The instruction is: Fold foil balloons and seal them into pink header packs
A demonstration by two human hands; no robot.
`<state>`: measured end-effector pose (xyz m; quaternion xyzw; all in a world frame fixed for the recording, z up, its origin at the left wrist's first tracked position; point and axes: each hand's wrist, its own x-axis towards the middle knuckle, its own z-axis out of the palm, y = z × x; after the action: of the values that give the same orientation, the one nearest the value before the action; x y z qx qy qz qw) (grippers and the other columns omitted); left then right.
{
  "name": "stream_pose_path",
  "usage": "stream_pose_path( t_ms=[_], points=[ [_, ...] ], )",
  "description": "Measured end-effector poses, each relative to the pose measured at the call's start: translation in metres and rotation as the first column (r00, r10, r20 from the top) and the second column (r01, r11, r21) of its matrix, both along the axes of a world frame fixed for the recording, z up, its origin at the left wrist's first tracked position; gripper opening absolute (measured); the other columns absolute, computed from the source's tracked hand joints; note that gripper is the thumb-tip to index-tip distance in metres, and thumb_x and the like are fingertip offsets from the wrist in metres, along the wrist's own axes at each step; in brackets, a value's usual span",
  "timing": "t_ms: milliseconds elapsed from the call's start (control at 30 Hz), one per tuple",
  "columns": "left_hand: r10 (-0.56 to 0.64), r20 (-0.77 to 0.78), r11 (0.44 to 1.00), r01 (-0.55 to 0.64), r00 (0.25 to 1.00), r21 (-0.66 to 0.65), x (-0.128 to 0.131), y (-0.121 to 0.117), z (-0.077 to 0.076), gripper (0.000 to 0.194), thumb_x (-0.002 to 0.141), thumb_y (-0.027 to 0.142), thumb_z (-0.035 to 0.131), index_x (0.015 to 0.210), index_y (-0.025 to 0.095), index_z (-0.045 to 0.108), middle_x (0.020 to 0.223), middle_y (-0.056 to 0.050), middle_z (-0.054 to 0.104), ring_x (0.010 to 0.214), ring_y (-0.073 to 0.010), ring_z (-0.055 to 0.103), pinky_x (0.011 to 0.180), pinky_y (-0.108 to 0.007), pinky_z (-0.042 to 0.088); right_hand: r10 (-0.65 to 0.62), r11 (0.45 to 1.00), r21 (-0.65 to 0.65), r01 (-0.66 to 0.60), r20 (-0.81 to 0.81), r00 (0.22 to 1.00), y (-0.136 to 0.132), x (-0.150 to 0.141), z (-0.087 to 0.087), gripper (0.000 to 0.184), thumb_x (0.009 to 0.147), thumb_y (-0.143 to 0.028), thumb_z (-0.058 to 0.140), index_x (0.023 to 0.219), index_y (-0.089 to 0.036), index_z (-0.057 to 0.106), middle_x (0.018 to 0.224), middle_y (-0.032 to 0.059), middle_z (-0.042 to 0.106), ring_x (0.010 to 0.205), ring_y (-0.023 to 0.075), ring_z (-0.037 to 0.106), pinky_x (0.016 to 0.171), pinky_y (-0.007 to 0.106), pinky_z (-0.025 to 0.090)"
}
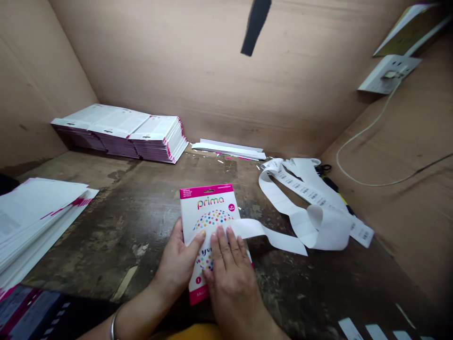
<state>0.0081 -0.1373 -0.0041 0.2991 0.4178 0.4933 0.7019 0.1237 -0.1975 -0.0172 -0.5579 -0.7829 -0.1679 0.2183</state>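
Observation:
A white and pink "prima" balloon packet [209, 218] with a dotted balloon print stands tilted in front of me. My left hand [179, 257] grips its left edge, thumb on the front and fingers behind. Flat across the lower right of the front lies my right hand [231, 271], its fingers stretched out and covering part of the print. A white label strip [265, 231] runs from beside the right fingertips out to the right; whether that end is stuck to the packet is hidden. More curled label strip [318, 226], partly printed with barcodes, lies to the right.
Stacked packets [141, 134] stand at the back left, with a looser pile [38, 217] at the left edge. Flat white strips [230, 148] lie along the back wall. Black-handled scissors [323, 168] sit by the right wall, below a socket [389, 74] with a hanging cable [341, 146].

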Motion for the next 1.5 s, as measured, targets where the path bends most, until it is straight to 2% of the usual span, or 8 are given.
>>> stream_pose_path(
  t_ms=[367, 500, 600, 700, 967, 1100, 1267, 1500],
  points=[
    [-0.076, 0.109, 0.997, 0.074, 0.991, 0.027, -0.007, -0.014, -0.001, 0.052, 0.079, 0.026, 0.068, 0.122, 0.026, 0.038, 0.114, -0.007, 0.064, 0.096, -0.0258, 0.066, 0.081, -0.04, 0.056, -0.249, 0.949, -0.284, 0.133, -0.425, 0.87, -0.004, 0.018, -0.002, 0.066, 0.091, -0.039, 0.044, 0.144, -0.005, 0.022, 0.147, 0.0236, 0.027, 0.134, 0.0344, 0.03, 0.1, 0.052, 0.041],
    [-0.081, 0.166, 0.996, 0.084, 0.983, -0.012, -0.012, -0.014, -0.002, 0.057, 0.077, 0.026, 0.07, 0.123, 0.024, 0.037, 0.11, -0.009, 0.065, 0.094, -0.0273, 0.066, 0.081, -0.042, 0.056, -0.401, 0.839, -0.5, -0.215, -0.835, 0.377, 0.004, 0.036, 0.016, 0.059, 0.088, -0.04, 0.054, 0.138, -0.016, 0.038, 0.132, 0.0165, 0.053, 0.117, 0.031, 0.053, 0.092, 0.046, 0.048],
    [-0.113, 0.227, 0.993, 0.12, 0.967, -0.018, -0.014, -0.014, -0.003, 0.053, 0.079, 0.024, 0.068, 0.122, 0.026, 0.037, 0.112, -0.008, 0.065, 0.095, -0.027, 0.066, 0.083, -0.043, 0.055, -0.549, 0.685, -0.388, -0.617, -0.832, -0.085, 0.008, 0.048, 0.029, 0.044, 0.084, -0.034, 0.062, 0.124, -0.016, 0.053, 0.116, 0.0147, 0.064, 0.104, 0.0298, 0.062, 0.086, 0.045, 0.051],
    [-0.156, 0.259, 0.987, 0.162, 0.953, 0.0, -0.012, -0.014, -0.004, 0.052, 0.08, 0.022, 0.067, 0.121, 0.026, 0.037, 0.113, -0.008, 0.064, 0.096, -0.0272, 0.065, 0.084, -0.044, 0.054, -0.653, 0.586, -0.242, -0.773, -0.706, -0.274, 0.008, 0.054, 0.035, 0.035, 0.082, -0.022, 0.065, 0.116, -0.016, 0.058, 0.109, 0.014, 0.068, 0.099, 0.0273, 0.064, 0.087, 0.046, 0.049],
    [-0.21, 0.196, 0.978, 0.204, 0.958, 0.051, -0.007, -0.008, -0.004, 0.058, 0.077, 0.029, 0.07, 0.123, 0.023, 0.037, 0.115, -0.011, 0.063, 0.1, -0.0272, 0.064, 0.084, -0.04, 0.053, -0.687, 0.624, -0.241, -0.744, -0.622, -0.375, 0.005, 0.054, 0.033, 0.033, 0.08, -0.02, 0.068, 0.112, -0.017, 0.061, 0.104, 0.0126, 0.07, 0.095, 0.0266, 0.066, 0.089, 0.049, 0.048],
    [-0.311, 0.127, 0.949, 0.314, 0.942, -0.001, -0.019, -0.005, -0.01, 0.056, 0.075, 0.049, 0.068, 0.115, 0.016, 0.047, 0.113, -0.015, 0.063, 0.101, -0.0298, 0.063, 0.081, -0.039, 0.053, -0.638, 0.732, -0.267, -0.626, -0.589, -0.495, 0.003, 0.059, 0.029, 0.05, 0.078, -0.022, 0.069, 0.125, -0.021, 0.052, 0.109, 0.013, 0.068, 0.095, 0.0281, 0.066, 0.089, 0.05, 0.049],
    [-0.392, 0.36, 0.865, 0.473, 0.847, -0.17, -0.019, -0.009, -0.015, 0.046, 0.084, 0.052, 0.053, 0.099, 0.008, 0.059, 0.096, -0.018, 0.069, 0.093, -0.031, 0.066, 0.083, -0.043, 0.051, -0.61, 0.782, -0.262, -0.565, -0.507, -0.609, -0.001, 0.061, 0.02, 0.072, 0.077, -0.024, 0.069, 0.14, -0.025, 0.033, 0.113, 0.0143, 0.066, 0.096, 0.0309, 0.065, 0.09, 0.052, 0.048],
    [-0.046, 0.091, 0.96, 0.069, 0.995, -0.271, -0.007, 0.001, -0.023, 0.022, 0.076, 0.031, 0.068, 0.078, 0.012, 0.056, 0.071, -0.009, 0.071, 0.066, -0.0217, 0.069, 0.067, -0.034, 0.055, -0.706, 0.707, -0.372, -0.602, -0.423, -0.568, 0.002, 0.061, 0.005, 0.067, 0.078, -0.022, 0.068, 0.137, -0.015, 0.037, 0.107, 0.0176, 0.068, 0.095, 0.0325, 0.066, 0.087, 0.053, 0.05]
  ],
)
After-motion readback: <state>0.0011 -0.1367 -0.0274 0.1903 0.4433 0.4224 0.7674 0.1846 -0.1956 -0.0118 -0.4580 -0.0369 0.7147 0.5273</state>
